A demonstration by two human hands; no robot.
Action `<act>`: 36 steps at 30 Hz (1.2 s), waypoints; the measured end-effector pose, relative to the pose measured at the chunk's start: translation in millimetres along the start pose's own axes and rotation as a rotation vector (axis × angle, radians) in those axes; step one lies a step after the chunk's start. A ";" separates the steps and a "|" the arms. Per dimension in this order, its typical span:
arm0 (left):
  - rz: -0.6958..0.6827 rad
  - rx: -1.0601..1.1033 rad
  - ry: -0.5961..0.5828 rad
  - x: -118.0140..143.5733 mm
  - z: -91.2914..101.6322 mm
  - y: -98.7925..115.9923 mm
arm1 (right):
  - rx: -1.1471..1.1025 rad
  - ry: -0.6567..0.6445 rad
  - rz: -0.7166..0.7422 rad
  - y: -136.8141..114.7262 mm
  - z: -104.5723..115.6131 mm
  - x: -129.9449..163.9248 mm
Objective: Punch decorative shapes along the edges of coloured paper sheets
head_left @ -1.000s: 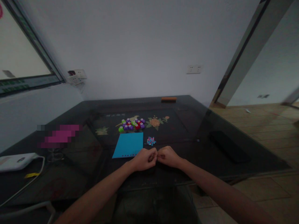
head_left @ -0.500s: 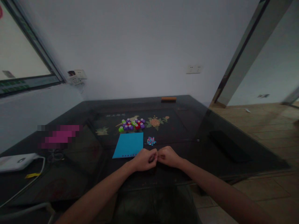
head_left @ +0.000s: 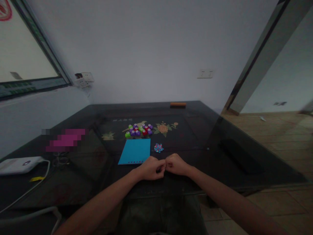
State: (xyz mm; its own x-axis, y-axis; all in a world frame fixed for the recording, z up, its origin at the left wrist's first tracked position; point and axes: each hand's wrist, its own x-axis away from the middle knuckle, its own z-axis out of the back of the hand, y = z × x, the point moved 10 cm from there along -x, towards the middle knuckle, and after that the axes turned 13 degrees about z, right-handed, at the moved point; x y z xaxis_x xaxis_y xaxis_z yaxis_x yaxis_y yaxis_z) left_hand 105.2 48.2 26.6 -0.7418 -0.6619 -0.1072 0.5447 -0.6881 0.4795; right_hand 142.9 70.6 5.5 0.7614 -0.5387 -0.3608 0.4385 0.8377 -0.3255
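Blue sheet (head_left: pixel 135 150) separates left hand (head_left: pixel 152 168) from toys (head_left: pixel 138 133)

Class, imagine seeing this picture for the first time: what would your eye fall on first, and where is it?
Probably the bright blue sheet on the dark table, with purple, green and red pieces clustered just beyond it. Next, the left hand and right hand, curled close together at the near side, below a small multicoloured pile.

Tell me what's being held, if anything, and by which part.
Can't tell: the left hand and right hand are curled close together, hiding any small object.
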 end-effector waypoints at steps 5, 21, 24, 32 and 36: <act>-0.013 -0.004 -0.011 0.1 -2.9 0.6 | -0.019 -0.019 0.021 -1.2 -1.7 0.0; -0.072 -0.102 -0.003 1.6 -6.1 5.3 | -0.103 -0.046 0.038 -5.8 -0.9 -2.1; -0.069 -0.106 0.003 1.8 -5.7 5.1 | -0.131 -0.033 0.048 -5.3 -1.3 -1.7; -0.103 -0.108 0.030 3.1 -2.3 9.4 | -0.197 -0.024 0.050 -9.4 3.5 -1.8; -0.118 -0.110 0.041 3.8 -0.2 11.5 | -0.173 -0.032 0.058 -9.9 3.6 -2.4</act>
State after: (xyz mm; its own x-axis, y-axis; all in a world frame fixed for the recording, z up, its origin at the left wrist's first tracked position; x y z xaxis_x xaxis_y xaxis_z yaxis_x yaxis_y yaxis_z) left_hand 108.7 37.7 31.5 -0.7878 -0.5846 -0.1937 0.4959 -0.7887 0.3635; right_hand 138.5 63.9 12.7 0.7989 -0.4843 -0.3565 0.3067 0.8381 -0.4513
